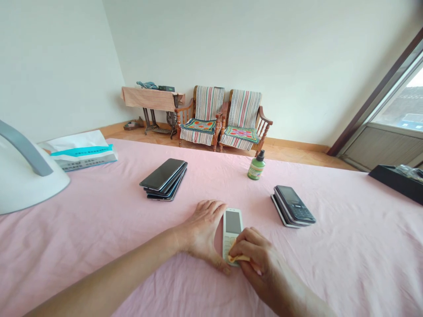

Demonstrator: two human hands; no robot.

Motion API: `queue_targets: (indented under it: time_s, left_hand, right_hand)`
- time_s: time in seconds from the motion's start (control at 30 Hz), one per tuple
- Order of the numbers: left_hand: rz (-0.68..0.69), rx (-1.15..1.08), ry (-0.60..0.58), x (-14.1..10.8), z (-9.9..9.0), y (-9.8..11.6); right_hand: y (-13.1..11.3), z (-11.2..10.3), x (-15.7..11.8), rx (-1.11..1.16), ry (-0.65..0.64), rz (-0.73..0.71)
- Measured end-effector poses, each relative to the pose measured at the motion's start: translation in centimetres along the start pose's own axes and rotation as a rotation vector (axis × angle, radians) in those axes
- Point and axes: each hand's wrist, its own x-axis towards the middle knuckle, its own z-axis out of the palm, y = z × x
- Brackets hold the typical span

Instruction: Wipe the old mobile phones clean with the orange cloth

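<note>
A white keypad mobile phone [233,221] lies face up on the pink cloth [198,290], its screen end pointing away from me. My left hand [204,229] grips it from the left, fingertips at its top edge and thumb near its bottom corner. Pinched in my right hand [259,255] is a small yellow cloth [238,259], pressed against the lower keys. The right fingers hide part of the keypad. To the right sits a stack of keypad phones [293,207]. Farther left is a stack of dark smartphones [165,178].
A green spray bottle [256,166] stands beyond the phone. At the left are a tissue pack [82,152] and a white, grey-handled appliance [29,176]. A black tray [396,180] lies at the far right. Two wooden chairs [220,116] stand past the far edge.
</note>
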Motion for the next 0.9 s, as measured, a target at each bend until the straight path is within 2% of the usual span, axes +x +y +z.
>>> queue_targets:
  time_s: [0.2,0.37,0.53,0.7,0.9]
  left_hand:
    - [0.012,0.021,0.018,0.0,0.2,0.1]
    - [0.029,0.036,0.033,-0.1,0.4,-0.1]
    - [0.025,0.031,0.030,-0.1,0.3,-0.1]
    - [0.014,0.033,0.026,0.0,0.3,0.0]
    - [0.037,0.034,0.043,-0.1,0.7,-0.5]
  right_hand:
    - [-0.1,-0.1,-0.1,-0.020,0.012,0.010]
    - [-0.6,0.3,0.0,-0.012,-0.044,-0.009]
    - [-0.4,-0.2,-0.3,-0.022,-0.021,0.018]
    - [-1.0,0.2,0.0,-0.002,-0.069,-0.003]
    - [-0.3,-0.2,-0.5,-0.028,-0.057,0.022]
